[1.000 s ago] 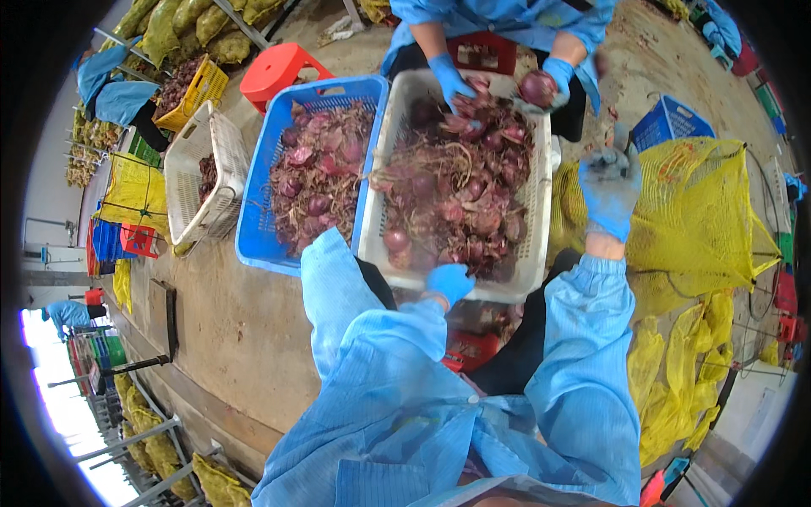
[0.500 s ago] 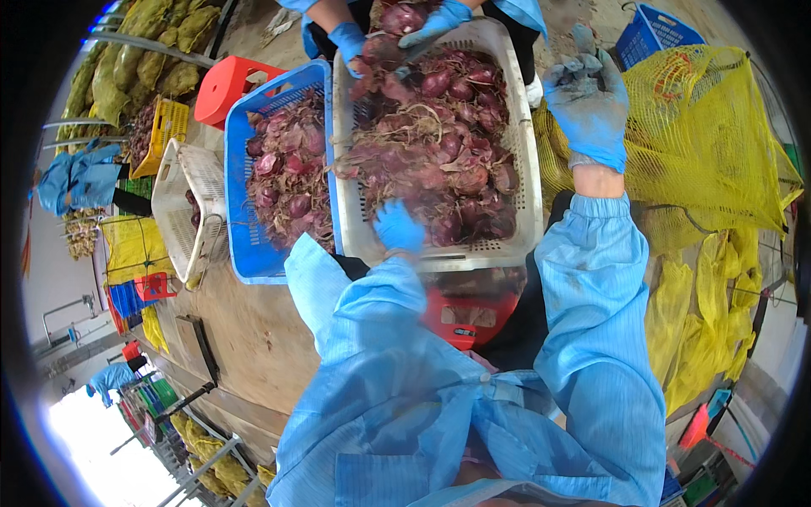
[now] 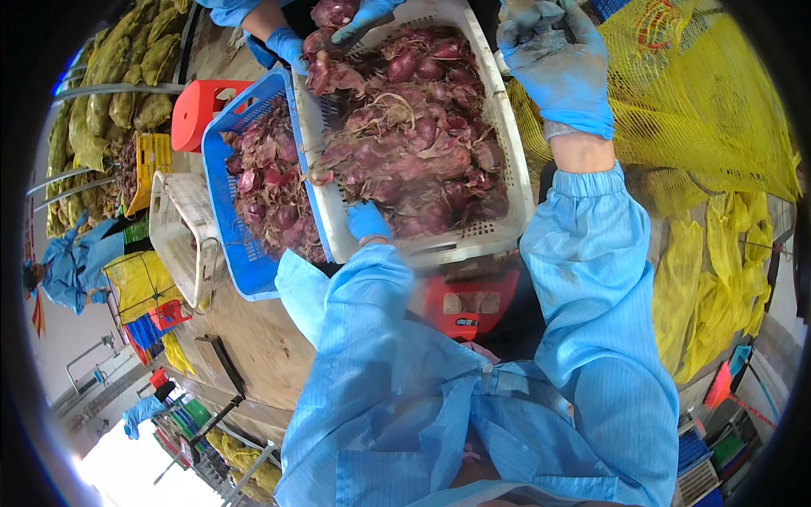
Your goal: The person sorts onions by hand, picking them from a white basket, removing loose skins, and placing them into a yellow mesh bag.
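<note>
At twelve o'clock, a white rectangular plastic crate (image 3: 521, 182) looks smooth; its round purple-red onions (image 3: 427, 135) have dry, papery skins. At one, the right hand (image 3: 556, 66) wears a thin blue rubbery glove (image 3: 583, 120), partly matt with grime. At two, a yellow mesh sack (image 3: 710, 93) looks coarse.

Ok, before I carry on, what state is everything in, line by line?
White crate: full of onions and loose skins
Blue crate: filled with onions and skins
Left hand: gloved, at the white crate's near left corner; grip unclear
Right hand: raised, fingers curled, glove soiled; grip unclear
Co-worker's hand: gloved, at the white crate's far end
Yellow mesh bag: spread out loosely
</note>
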A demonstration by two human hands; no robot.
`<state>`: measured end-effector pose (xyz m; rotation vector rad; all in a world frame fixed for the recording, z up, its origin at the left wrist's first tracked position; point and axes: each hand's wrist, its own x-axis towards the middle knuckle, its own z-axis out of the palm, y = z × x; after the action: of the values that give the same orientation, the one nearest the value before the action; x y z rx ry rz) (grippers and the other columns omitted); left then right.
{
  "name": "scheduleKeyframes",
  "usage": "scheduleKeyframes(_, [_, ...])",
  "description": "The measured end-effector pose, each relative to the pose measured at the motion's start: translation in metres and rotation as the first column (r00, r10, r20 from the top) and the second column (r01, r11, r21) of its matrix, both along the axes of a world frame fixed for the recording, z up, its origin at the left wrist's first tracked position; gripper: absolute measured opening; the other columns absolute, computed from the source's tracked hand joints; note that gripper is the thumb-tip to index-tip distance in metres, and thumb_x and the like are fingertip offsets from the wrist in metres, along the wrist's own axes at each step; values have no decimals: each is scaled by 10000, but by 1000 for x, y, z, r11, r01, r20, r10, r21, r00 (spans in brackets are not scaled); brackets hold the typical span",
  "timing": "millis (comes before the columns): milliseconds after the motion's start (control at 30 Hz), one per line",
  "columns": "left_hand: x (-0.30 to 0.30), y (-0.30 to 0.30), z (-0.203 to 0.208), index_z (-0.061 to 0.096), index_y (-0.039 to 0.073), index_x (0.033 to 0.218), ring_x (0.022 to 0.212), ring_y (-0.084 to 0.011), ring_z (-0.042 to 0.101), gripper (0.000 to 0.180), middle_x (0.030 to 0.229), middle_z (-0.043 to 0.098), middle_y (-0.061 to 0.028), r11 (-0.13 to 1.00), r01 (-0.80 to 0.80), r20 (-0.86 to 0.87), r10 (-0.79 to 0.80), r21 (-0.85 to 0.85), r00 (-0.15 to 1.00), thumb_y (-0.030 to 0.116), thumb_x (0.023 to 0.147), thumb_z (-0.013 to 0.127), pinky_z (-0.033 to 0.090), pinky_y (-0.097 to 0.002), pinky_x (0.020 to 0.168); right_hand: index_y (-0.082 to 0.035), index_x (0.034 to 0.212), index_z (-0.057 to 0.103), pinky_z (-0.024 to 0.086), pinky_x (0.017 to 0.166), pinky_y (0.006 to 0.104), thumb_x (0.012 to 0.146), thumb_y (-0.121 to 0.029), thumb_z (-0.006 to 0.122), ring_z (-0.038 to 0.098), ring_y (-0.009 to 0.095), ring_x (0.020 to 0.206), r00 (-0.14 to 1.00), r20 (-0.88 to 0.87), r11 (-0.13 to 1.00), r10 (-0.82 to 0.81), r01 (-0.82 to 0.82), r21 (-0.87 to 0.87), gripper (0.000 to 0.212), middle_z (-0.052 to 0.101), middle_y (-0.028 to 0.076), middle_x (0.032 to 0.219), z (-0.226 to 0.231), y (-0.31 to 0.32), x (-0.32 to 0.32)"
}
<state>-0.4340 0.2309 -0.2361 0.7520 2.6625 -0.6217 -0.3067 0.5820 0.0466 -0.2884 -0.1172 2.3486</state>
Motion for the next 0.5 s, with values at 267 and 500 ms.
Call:
scheduleKeyframes(267, [-22,21,29,727,89,1010,1013,-253,666,568,1077,692,-118,944,165,200,-110,-285,974,526,649,752,539,-360,836,-38,1019,666,554,703,370,961,-242,500,621,201,669,988,-150,996,-30,16,-89,269,659,35,719,-8,7,1])
scheduleKeyframes(500, [19,-7,30,639,-42,1086,996,-312,652,715,1045,669,-227,914,-333,600,135,231,789,479,619,786,517,-384,880,-48,1033,689,550,666,361,966,-266,485,627,210,634,997,-51,998,63,-64,-19,306,650,12,656,2,2,1])
